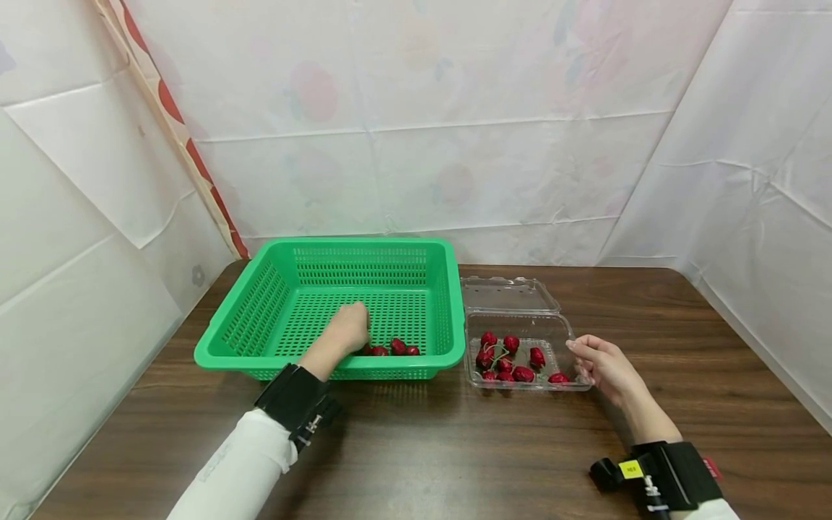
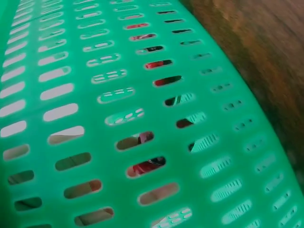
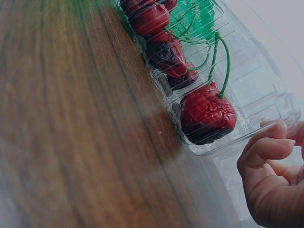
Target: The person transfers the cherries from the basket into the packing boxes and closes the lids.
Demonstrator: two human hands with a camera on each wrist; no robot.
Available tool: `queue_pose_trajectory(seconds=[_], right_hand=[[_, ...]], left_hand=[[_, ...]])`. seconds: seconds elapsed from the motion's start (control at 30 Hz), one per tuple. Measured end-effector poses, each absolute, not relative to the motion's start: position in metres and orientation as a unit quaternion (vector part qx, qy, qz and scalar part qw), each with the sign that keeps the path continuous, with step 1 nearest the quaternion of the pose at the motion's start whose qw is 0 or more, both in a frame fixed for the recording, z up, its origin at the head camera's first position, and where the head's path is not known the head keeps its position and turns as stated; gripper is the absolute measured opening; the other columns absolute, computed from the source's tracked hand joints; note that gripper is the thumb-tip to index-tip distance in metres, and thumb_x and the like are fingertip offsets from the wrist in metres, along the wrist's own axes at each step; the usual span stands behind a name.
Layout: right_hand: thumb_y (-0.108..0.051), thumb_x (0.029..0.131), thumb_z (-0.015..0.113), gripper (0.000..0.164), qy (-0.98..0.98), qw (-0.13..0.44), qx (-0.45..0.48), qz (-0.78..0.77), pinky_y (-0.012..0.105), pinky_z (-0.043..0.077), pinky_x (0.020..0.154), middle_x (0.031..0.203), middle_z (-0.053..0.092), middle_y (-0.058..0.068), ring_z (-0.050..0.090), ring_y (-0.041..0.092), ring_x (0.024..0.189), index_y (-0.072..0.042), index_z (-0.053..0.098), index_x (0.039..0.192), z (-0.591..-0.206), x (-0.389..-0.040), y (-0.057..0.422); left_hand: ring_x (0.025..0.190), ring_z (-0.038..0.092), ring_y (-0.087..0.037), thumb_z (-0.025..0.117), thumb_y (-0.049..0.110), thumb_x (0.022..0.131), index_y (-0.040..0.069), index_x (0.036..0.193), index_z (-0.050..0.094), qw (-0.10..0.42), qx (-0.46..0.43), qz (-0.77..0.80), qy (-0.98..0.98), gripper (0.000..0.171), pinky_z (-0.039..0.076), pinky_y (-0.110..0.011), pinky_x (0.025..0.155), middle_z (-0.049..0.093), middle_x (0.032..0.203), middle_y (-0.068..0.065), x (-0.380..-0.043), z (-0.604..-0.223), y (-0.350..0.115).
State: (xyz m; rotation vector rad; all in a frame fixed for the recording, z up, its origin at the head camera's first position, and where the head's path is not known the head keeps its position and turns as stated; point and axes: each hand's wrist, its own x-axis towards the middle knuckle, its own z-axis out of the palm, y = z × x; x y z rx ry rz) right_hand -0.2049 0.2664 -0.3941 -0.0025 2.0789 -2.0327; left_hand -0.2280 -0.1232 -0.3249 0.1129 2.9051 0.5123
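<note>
My left hand (image 1: 349,327) reaches down into a green plastic basket (image 1: 214,345), its fingertips out of sight in the head view. Beside it, several red cherries (image 1: 398,347) lie near the basket's front wall. Through the slots in the left wrist view, bits of skin and a red patch (image 2: 149,166) appear close together, but whether the fingers hold a cherry is hidden. My right hand (image 1: 604,365) pinches the right edge of a clear plastic clamshell box (image 1: 559,328). Inside that box are several cherries (image 1: 523,373), some with green stems.
The clamshell's lid (image 1: 507,292) lies folded back behind the box, which stands just right of the basket. Both containers sit on a brown wooden table (image 1: 416,448). White patterned sheets (image 1: 416,144) hang behind and at both sides.
</note>
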Motion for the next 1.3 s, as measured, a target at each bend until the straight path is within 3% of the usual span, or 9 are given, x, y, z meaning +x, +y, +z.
queue_pose_trajectory(seconds=[0.17, 0.3, 0.4, 0.63, 0.9, 1.07, 1.3], right_hand=[[-0.018, 0.092, 0.05, 0.015, 0.706, 0.12, -0.01, -0.698, 0.018, 0.034, 0.043, 0.06, 0.042, -0.004, 0.039, 0.005, 0.049, -0.009, 0.046, 0.081, -0.394, -0.204, 0.266], [-0.018, 0.091, 0.051, 0.015, 0.705, 0.121, -0.011, -0.699, 0.018, 0.034, 0.043, 0.06, 0.042, -0.004, 0.039, 0.005, 0.049, -0.008, 0.046, 0.082, -0.395, -0.204, 0.266], [-0.018, 0.091, 0.05, 0.015, 0.706, 0.119, -0.011, -0.698, 0.018, 0.034, 0.043, 0.06, 0.041, -0.004, 0.039, 0.005, 0.049, -0.008, 0.045, 0.082, -0.395, -0.204, 0.266], [-0.018, 0.092, 0.049, 0.015, 0.709, 0.118, -0.014, -0.695, 0.018, 0.034, 0.043, 0.06, 0.041, -0.005, 0.039, 0.005, 0.049, -0.008, 0.045, 0.082, -0.395, -0.204, 0.266], [-0.019, 0.092, 0.05, 0.015, 0.711, 0.117, -0.011, -0.693, 0.018, 0.034, 0.043, 0.06, 0.042, -0.005, 0.039, 0.005, 0.049, -0.008, 0.045, 0.082, -0.394, -0.203, 0.266], [-0.018, 0.092, 0.05, 0.015, 0.708, 0.115, -0.007, -0.697, 0.018, 0.034, 0.043, 0.059, 0.042, -0.005, 0.039, 0.005, 0.049, -0.01, 0.047, 0.079, -0.394, -0.203, 0.266], [-0.018, 0.091, 0.051, 0.016, 0.702, 0.116, -0.002, -0.703, 0.018, 0.034, 0.043, 0.059, 0.042, -0.004, 0.039, 0.005, 0.049, -0.011, 0.047, 0.078, -0.393, -0.203, 0.264]], left_hand=[[0.051, 0.019, -0.013, 0.054, -0.002, 0.083, 0.011, 0.062, 0.031, 0.068, 0.027, 0.208, 0.975, 0.034, 0.019, -0.027, 0.049, 0.019, 0.057, 0.0, -0.228, -0.324, -0.125], [0.052, 0.031, -0.014, 0.054, -0.001, 0.084, -0.001, 0.081, 0.054, 0.049, 0.023, 0.225, 0.973, 0.003, 0.027, -0.027, 0.049, 0.044, 0.067, -0.008, -0.228, -0.323, -0.126], [0.052, 0.035, -0.014, 0.052, -0.002, 0.083, -0.006, 0.101, 0.057, 0.03, 0.024, 0.237, 0.971, 0.019, 0.03, -0.026, 0.05, 0.055, 0.085, -0.016, -0.227, -0.321, -0.126], [0.052, 0.042, -0.018, 0.054, 0.001, 0.084, -0.005, 0.109, 0.055, -0.027, 0.024, 0.263, 0.964, 0.026, 0.032, -0.026, 0.047, 0.056, 0.09, -0.019, -0.223, -0.319, -0.125], [0.074, 0.047, -0.026, 0.053, 0.001, 0.084, -0.004, 0.107, 0.057, -0.101, 0.043, 0.289, 0.951, 0.023, 0.037, -0.031, 0.053, 0.054, 0.094, -0.019, -0.215, -0.315, -0.12], [0.07, 0.043, -0.024, 0.055, 0.001, 0.083, -0.002, 0.105, 0.058, -0.135, 0.06, 0.302, 0.942, 0.022, 0.034, -0.031, 0.053, 0.054, 0.086, -0.014, -0.209, -0.308, -0.115], [0.07, 0.044, -0.022, 0.057, 0.002, 0.083, 0.0, 0.105, 0.06, -0.172, 0.081, 0.329, 0.925, 0.022, 0.036, -0.03, 0.054, 0.055, 0.089, -0.013, -0.196, -0.301, -0.104]])
